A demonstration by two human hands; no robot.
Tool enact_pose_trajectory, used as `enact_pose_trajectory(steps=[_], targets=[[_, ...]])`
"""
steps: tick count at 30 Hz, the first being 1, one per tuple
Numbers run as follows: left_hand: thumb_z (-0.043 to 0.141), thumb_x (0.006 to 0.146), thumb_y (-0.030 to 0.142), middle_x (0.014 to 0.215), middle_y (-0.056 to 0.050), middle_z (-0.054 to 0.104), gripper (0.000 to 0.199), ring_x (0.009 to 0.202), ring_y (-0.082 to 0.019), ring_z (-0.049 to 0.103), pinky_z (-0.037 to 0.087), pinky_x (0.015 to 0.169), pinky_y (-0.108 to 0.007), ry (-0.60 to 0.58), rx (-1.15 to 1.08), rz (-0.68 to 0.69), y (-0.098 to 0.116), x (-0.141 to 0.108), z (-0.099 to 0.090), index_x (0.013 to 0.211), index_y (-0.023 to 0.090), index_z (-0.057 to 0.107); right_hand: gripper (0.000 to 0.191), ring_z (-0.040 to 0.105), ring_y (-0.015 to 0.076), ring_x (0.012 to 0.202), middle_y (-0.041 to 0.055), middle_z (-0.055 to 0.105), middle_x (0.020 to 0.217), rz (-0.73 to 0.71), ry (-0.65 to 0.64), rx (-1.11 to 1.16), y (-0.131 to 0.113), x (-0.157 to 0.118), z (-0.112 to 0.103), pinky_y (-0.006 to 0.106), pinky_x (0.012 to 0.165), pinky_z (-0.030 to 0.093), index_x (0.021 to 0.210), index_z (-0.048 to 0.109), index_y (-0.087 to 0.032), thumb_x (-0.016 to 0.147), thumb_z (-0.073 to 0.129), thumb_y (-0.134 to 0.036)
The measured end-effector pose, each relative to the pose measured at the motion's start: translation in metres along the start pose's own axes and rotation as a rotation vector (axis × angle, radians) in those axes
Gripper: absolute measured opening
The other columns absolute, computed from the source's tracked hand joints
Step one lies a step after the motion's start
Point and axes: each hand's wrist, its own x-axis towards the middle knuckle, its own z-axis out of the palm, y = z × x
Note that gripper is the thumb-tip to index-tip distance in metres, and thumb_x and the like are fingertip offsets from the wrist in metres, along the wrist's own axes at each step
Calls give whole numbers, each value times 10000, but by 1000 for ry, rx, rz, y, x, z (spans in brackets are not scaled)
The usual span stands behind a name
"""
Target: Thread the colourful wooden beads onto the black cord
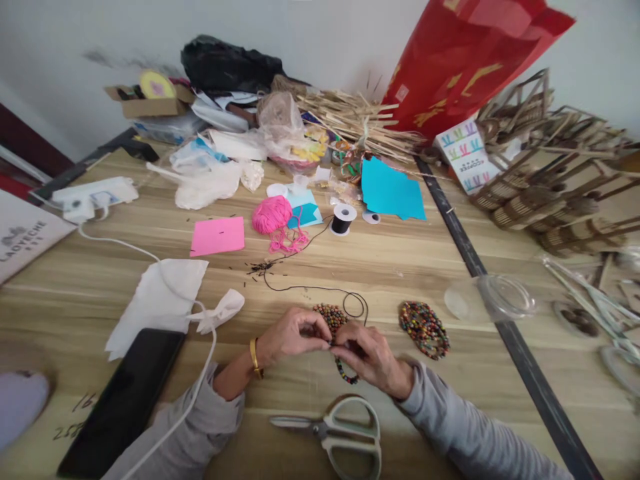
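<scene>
My left hand (299,333) and my right hand (369,352) meet over the table, thumbs and forefingers pinched together at one spot. A beaded string (349,375) hangs below the pinch, its multicoloured beads curving under my right hand. Just behind the fingers lies a heap of brownish beads (327,313), partly covered by my hands. Thin black cord (320,288) loops from there back to a white spool (343,217). To the right rests a coil of multicoloured beaded strands (424,329). Scissors (345,427) with pale handles lie in front of my hands.
A black phone (125,400), a white cable (210,347) and white paper (160,300) are at left. Pink yarn (271,214), pink paper (218,236) and blue card (393,189) lie farther back. Woven baskets (540,200) and a clear plastic lid (505,298) stand right.
</scene>
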Motion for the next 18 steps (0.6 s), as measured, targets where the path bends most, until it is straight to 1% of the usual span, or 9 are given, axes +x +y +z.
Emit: enact_pose_trajectory(steps=[3, 8, 12, 18], targets=[[729, 671, 238, 697, -38, 673, 158, 653, -125, 598, 476, 644, -232, 10, -16, -16, -1, -1, 0, 719, 103, 662, 92, 564, 130, 651, 31, 597, 739, 0, -9, -9, 1, -1, -1, 222, 586, 448, 911, 523, -192, 907, 564, -274], [714, 696, 266, 678, -39, 669, 163, 643, -126, 579, 458, 614, -219, 3, 86, 14, 1, -2, -2, 699, 107, 677, 93, 544, 128, 637, 29, 588, 737, -1, -34, 5, 3, -2, -1, 223, 574, 438, 923, 527, -190, 908, 563, -274], [694, 721, 275, 677, -30, 655, 167, 647, -125, 561, 442, 623, -215, 1, 140, 35, 5, -1, -2, 692, 112, 669, 89, 541, 132, 663, 35, 588, 757, -10, -54, 10, 2, 0, -2, 232, 600, 447, 954, 534, -187, 908, 561, -258], [675, 737, 263, 648, -18, 617, 165, 635, -120, 523, 414, 618, -216, -18, 161, 26, 10, 0, 0, 683, 108, 657, 93, 565, 150, 745, 66, 613, 836, -63, -87, -10, 0, 2, -4, 252, 649, 467, 983, 536, -183, 893, 553, -165]])
